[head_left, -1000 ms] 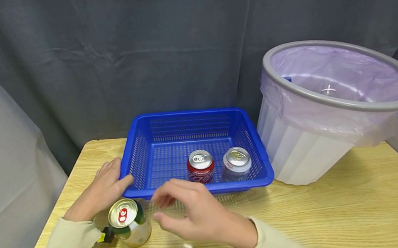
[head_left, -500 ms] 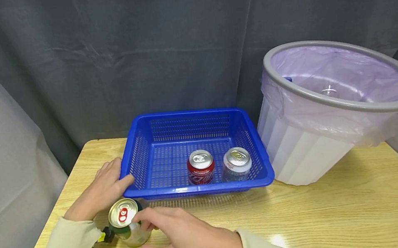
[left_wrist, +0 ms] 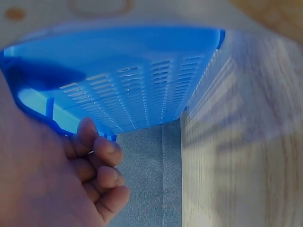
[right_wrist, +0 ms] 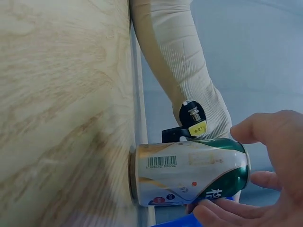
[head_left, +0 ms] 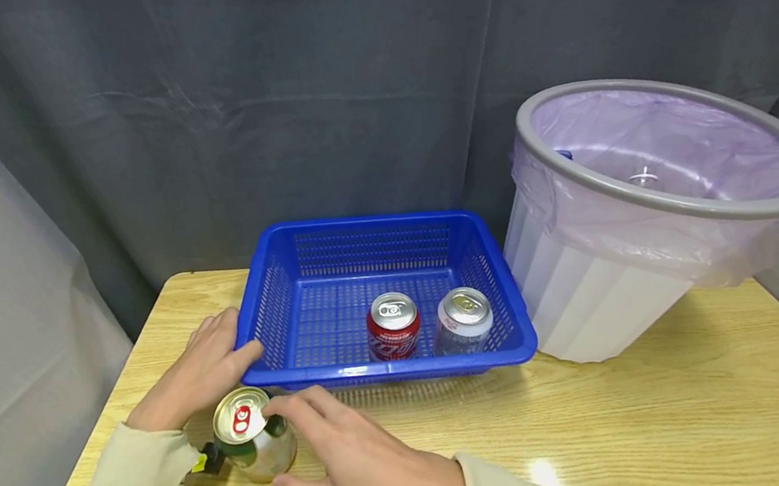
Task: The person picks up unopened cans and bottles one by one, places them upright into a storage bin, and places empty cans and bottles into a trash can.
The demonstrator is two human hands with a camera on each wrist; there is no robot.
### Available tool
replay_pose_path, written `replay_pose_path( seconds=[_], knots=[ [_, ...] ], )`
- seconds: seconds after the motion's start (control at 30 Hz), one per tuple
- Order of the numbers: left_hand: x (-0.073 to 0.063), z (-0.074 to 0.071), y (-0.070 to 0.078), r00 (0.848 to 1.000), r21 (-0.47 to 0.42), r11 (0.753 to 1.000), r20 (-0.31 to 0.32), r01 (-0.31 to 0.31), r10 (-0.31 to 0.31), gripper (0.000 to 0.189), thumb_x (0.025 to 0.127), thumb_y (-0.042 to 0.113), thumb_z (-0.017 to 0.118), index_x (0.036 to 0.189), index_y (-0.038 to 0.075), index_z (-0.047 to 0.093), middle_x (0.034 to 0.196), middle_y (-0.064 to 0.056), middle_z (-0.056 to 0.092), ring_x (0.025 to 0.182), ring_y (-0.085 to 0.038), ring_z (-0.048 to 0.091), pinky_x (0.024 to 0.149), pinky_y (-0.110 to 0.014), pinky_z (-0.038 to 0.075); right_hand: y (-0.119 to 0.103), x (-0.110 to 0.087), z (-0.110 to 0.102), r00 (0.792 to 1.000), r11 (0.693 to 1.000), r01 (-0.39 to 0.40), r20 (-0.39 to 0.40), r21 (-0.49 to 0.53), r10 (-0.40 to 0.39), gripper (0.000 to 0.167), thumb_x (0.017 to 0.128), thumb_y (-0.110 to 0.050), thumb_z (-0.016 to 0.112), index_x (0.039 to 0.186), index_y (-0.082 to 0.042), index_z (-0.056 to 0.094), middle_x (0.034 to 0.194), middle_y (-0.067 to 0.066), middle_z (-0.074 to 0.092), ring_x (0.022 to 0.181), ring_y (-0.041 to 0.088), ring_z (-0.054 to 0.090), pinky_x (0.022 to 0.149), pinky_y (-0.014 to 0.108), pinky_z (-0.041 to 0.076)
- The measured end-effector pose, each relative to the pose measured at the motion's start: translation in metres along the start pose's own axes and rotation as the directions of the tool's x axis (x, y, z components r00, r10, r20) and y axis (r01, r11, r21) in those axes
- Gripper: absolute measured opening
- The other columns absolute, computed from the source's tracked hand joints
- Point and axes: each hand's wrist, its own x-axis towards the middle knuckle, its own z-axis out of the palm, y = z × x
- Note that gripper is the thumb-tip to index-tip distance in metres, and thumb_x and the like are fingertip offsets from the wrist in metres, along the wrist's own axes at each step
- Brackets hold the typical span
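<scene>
My left hand [head_left: 195,371] holds the left front corner of the blue plastic basket [head_left: 421,368], its thumb over the rim. In the left wrist view the curled fingers [left_wrist: 108,151] show beside the basket's slotted wall. A gold, white and green drink can [head_left: 261,449] with a red tab stands upright on the table in front of that corner. My right hand [head_left: 367,467] reaches around the can's right side, thumb and fingers spread. One fingertip overlaps the lid's edge; whether it touches is unclear. The right wrist view shows the can [right_wrist: 189,172] between thumb and fingers.
Inside the basket stand a red can [head_left: 393,329] and a white-silver can [head_left: 464,323]. To the right is a white trash bin [head_left: 588,291] lined with a purple bag. A dark grey curtain [head_left: 312,105] hangs behind the wooden table [head_left: 641,415].
My right hand has come down and left from in front of the basket to the green and gold can. The left hand and the basket have stayed put.
</scene>
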Motion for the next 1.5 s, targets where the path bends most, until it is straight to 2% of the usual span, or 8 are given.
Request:
replay_pose_path(
  seconds=[0.17,0.5,0.67,0.87,1.1,1.3,1.5],
  knots=[
    [0.0,0.001,-0.001,1.0,0.0,1.0,-0.007,-0.004,0.004,0.029,0.099,0.029,0.051,0.116,0.006,0.055,0.104,-0.008,0.06,0.106,-0.029,0.049,0.093,-0.048,0.034,0.002,0.002,0.005,1.0,1.0,-0.003,0.004,0.024,0.003,0.075,0.093,-0.036,0.073,0.154,-0.017,0.035,0.133,-0.001,0.06,0.117,0.006,0.062,0.099,0.018,0.051],
    [0.001,0.001,-0.001,1.0,-0.002,1.0,-0.006,0.003,-0.003,0.028,0.099,0.028,0.05,0.116,0.006,0.055,0.103,-0.008,0.06,0.105,-0.029,0.049,0.092,-0.047,0.034,0.006,0.008,0.015,0.999,0.996,-0.039,-0.008,0.075,0.039,0.08,0.092,-0.035,0.075,0.156,-0.018,0.032,0.14,0.001,0.059,0.127,0.008,0.06,0.107,0.024,0.05],
    [0.002,0.0,0.0,1.0,0.0,1.0,-0.005,0.004,-0.004,0.034,0.1,0.029,0.05,0.121,0.004,0.055,0.111,-0.01,0.063,0.106,-0.03,0.049,0.093,-0.047,0.035,0.006,0.01,0.02,0.997,0.992,-0.082,0.004,0.094,0.082,0.086,0.091,-0.037,0.075,0.16,-0.021,0.026,0.142,0.002,0.059,0.128,0.01,0.06,0.106,0.026,0.051],
    [0.001,0.001,-0.001,1.0,-0.012,1.0,-0.02,-0.014,0.014,0.028,0.099,0.027,0.051,0.117,0.006,0.056,0.106,-0.009,0.062,0.106,-0.03,0.05,0.093,-0.047,0.035,0.006,0.014,0.027,0.993,0.984,-0.12,0.011,0.13,0.12,0.089,0.09,-0.038,0.076,0.16,-0.024,0.023,0.144,0.003,0.058,0.131,0.011,0.059,0.107,0.029,0.051],
    [0.001,0.001,-0.001,0.999,-0.008,0.999,-0.033,-0.034,0.034,0.026,0.099,0.027,0.051,0.115,0.006,0.057,0.104,-0.008,0.062,0.105,-0.03,0.051,0.091,-0.046,0.036,0.008,0.017,0.033,0.988,0.978,-0.156,0.025,0.139,0.154,0.096,0.086,-0.041,0.081,0.16,-0.029,0.022,0.136,0.004,0.062,0.125,0.011,0.061,0.103,0.03,0.052],
    [0.001,0.002,-0.002,0.999,-0.005,0.999,-0.032,-0.032,0.032,0.028,0.099,0.027,0.051,0.117,0.006,0.056,0.106,-0.008,0.063,0.107,-0.031,0.051,0.094,-0.049,0.035,0.011,0.022,0.035,0.988,0.978,-0.155,0.026,0.142,0.153,0.1,0.083,-0.041,0.084,0.16,-0.029,0.021,0.131,0.0,0.068,0.119,0.013,0.063,0.1,0.029,0.052],
    [0.001,0.002,-0.002,0.999,-0.001,1.0,-0.033,-0.031,0.031,0.027,0.1,0.028,0.051,0.115,0.007,0.056,0.103,-0.007,0.061,0.104,-0.029,0.051,0.091,-0.046,0.036,0.013,0.025,0.037,0.989,0.973,-0.149,0.023,0.177,0.148,0.097,0.083,-0.043,0.084,0.158,-0.03,0.024,0.131,-0.002,0.067,0.121,0.012,0.063,0.101,0.028,0.051]
  ],
)
